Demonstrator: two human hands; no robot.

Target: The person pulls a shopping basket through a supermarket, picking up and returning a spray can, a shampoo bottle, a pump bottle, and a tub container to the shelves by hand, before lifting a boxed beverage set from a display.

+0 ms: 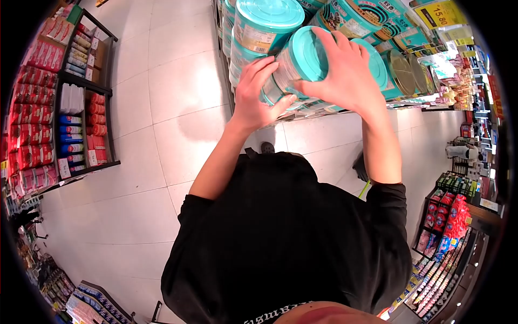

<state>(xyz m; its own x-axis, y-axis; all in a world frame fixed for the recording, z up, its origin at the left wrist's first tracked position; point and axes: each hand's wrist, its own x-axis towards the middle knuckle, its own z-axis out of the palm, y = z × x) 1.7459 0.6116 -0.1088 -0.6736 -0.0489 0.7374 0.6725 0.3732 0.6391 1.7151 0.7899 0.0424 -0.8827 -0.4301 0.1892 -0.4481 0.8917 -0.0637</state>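
Observation:
A round tub (310,54) with a turquoise lid is tilted between my two hands at the front of a stacked display. My right hand (348,73) spans its lid, thumb at the near edge and fingers over the far side. Against the tub's left side rests my left hand (256,94), fingers curved and thumb pointing right below it. A taller stack with a turquoise lid (270,13) stands just behind my left hand. Another turquoise lid (372,63) shows to the right, partly behind my right hand. The palms hide parts of the held tub.
Gold-lidded tins (399,73) continue the display rightward, under a yellow price sign (440,14). At the left stands a black shelf (86,97) with red packs (33,113). Another rack (445,216) is at the lower right. Pale floor tiles (129,216) lie between.

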